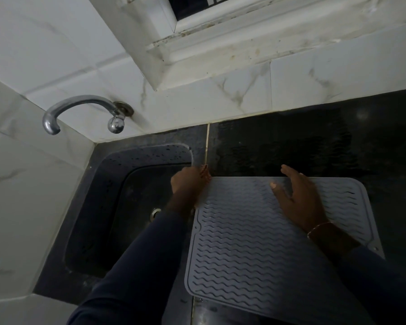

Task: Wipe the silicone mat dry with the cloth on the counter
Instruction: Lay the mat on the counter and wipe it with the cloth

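Beside the dark sink (117, 174), a grey ribbed silicone mat (256, 249) lies flat on the black desk (314, 141), long axis running away from the person. Left hand (189, 181) pinches its far-left corner; right hand (300, 198) rests on it, fingers (291, 171) spread. No cloth shows.

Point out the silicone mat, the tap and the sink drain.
silicone mat (256, 249): head view, middle of its wavy ribbed surface.
tap (77, 105): head view, top of the curved chrome spout.
sink drain (155, 212): head view, its metal ring.
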Available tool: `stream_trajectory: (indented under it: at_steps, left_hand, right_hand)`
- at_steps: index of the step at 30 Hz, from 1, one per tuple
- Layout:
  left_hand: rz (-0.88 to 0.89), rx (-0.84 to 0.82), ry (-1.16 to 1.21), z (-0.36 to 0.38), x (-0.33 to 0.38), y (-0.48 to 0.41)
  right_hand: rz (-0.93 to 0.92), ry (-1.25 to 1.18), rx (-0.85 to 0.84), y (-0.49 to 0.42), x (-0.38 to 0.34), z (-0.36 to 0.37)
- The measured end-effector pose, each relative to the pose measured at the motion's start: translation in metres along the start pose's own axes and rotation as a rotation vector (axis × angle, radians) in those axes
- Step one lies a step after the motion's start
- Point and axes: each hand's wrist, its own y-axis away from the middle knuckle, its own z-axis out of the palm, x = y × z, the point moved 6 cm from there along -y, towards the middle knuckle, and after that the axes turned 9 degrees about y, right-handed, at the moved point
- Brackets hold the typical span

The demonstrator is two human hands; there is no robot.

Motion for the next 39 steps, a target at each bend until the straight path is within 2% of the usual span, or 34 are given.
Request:
stream_trajectory:
  at_steps: [4, 6, 8, 11, 14, 17, 21, 24, 27, 30, 32, 34, 39]
  left_hand:
    - [-0.006, 0.118, -0.079, -0.015, -0.016, 0.004]
    - [0.136, 0.191, 0.087, -0.017, 0.009, 0.018]
    - [0.309, 0.176, 0.252, -0.008, 0.053, 0.037]
    - [0.494, 0.090, 0.130, 0.032, 0.111, 0.059]
    - [0.512, 0.058, 0.049, 0.047, 0.114, 0.061]
    - [0.536, 0.046, 0.019, 0.037, 0.083, 0.051]
    - [0.415, -0.008, -0.065, 0.022, 0.027, 0.032]
    - [0.346, -0.031, -0.193, 0.010, 0.014, 0.027]
    - [0.279, 0.055, -0.060, 0.000, 0.032, 0.028]
    - [0.330, 0.051, 0.146, 0.020, 0.088, 0.051]
    - [0.390, -0.005, 0.123, 0.043, 0.123, 0.069]
    - [0.428, 0.007, 0.096, 0.052, 0.133, 0.076]
    - [0.476, -0.042, 0.027, 0.040, 0.087, 0.060]
  right_hand:
    - [-0.018, -0.035, 0.044, -0.001, -0.002, -0.002]
    - [-0.035, -0.022, 0.064, -0.001, -0.003, -0.001]
    - [-0.047, -0.002, 0.074, -0.002, -0.003, 0.000]
    - [-0.050, 0.030, 0.092, -0.002, -0.003, -0.001]
    - [-0.065, 0.024, 0.105, -0.002, -0.003, 0.000]
    - [-0.067, 0.026, 0.089, -0.003, -0.001, 0.001]
    - [-0.104, 0.042, 0.080, -0.004, -0.001, 0.002]
    - [-0.099, 0.034, 0.091, -0.004, 0.001, 0.002]
    - [-0.089, 0.022, 0.094, -0.004, 0.000, 0.002]
    - [-0.081, 0.028, 0.091, -0.004, 0.000, 0.002]
    - [-0.077, 0.033, 0.081, -0.004, -0.001, 0.002]
    - [-0.079, 0.036, 0.081, -0.004, -0.002, 0.002]
    - [-0.094, 0.053, 0.096, -0.004, -0.001, 0.001]
